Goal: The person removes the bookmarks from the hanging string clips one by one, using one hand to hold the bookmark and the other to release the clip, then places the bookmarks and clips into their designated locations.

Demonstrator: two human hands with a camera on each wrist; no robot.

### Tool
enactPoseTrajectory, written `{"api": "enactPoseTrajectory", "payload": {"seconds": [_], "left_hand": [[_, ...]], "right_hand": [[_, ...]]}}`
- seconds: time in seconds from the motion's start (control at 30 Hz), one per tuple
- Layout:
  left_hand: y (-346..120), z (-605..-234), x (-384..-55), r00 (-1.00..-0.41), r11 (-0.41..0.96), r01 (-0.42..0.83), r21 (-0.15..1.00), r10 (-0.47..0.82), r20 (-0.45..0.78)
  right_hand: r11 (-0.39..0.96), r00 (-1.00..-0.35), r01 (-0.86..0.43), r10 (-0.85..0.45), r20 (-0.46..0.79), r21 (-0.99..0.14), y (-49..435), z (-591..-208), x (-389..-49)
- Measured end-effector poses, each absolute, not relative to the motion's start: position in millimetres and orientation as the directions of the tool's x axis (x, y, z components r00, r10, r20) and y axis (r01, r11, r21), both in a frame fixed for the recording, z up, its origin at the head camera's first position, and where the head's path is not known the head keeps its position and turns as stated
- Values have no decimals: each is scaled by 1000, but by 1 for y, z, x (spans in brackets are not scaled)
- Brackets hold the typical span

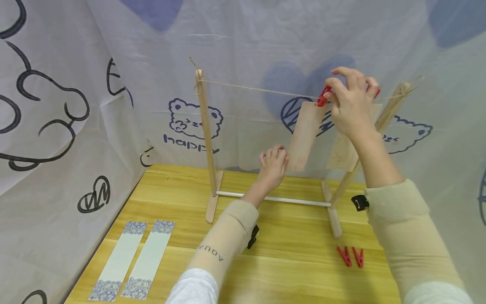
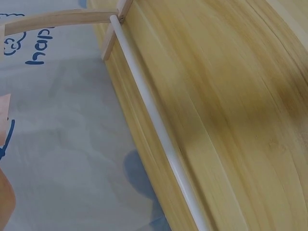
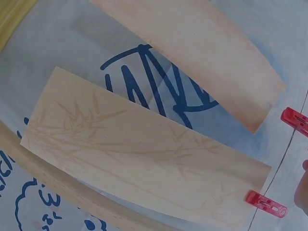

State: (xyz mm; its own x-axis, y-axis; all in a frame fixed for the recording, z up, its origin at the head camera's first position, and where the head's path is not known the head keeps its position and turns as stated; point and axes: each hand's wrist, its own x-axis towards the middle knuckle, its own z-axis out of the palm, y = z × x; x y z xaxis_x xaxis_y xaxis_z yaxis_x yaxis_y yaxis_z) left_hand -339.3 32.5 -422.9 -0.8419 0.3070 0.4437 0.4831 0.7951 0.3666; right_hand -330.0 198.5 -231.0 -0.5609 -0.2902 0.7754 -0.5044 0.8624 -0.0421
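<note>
While the right hand (image 1: 351, 101) pinches a red clip (image 1: 323, 96) between thumb and finger, the left hand (image 1: 273, 166) grips the low left side of a plain strip (image 1: 306, 135). The left thumb is hidden, so it is hard to say just how that grip is made. The plain strip is up in the air, a bit tilted, with its top end just under the string (image 1: 258, 89). Seen from the right wrist, the red clip is right by that top end, next to the string.

Beside it hangs a second strip (image 3: 144, 144) with faint brown leaves on it. A second red clip (image 3: 266, 204) pins its top to the string. The string is tied between the two posts of a wooden stand (image 1: 206, 135), and a white bar (image 1: 296, 200) joins the posts down low.

The stand is on a yellow wood table (image 1: 296, 253). Two spare clips (image 1: 344, 256), also red, lie near the right foot of the stand. Two white strips (image 1: 117, 259) with blue ends lie side by side at the left. Behind it all hangs a pale cloth (image 1: 247, 50) with bears and hearts.
</note>
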Motion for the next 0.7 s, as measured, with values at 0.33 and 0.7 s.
{"api": "enactPoseTrajectory", "payload": {"seconds": [0.33, 0.7], "left_hand": [[31, -424, -340, -843, 794, 480, 373, 300, 447], [30, -425, -340, -841, 799, 479, 365, 298, 452]], "right_hand": [[846, -439, -533, -273, 856, -4, 198, -232, -330], [843, -406, -536, -215, 888, -42, 197, -229, -330]]}}
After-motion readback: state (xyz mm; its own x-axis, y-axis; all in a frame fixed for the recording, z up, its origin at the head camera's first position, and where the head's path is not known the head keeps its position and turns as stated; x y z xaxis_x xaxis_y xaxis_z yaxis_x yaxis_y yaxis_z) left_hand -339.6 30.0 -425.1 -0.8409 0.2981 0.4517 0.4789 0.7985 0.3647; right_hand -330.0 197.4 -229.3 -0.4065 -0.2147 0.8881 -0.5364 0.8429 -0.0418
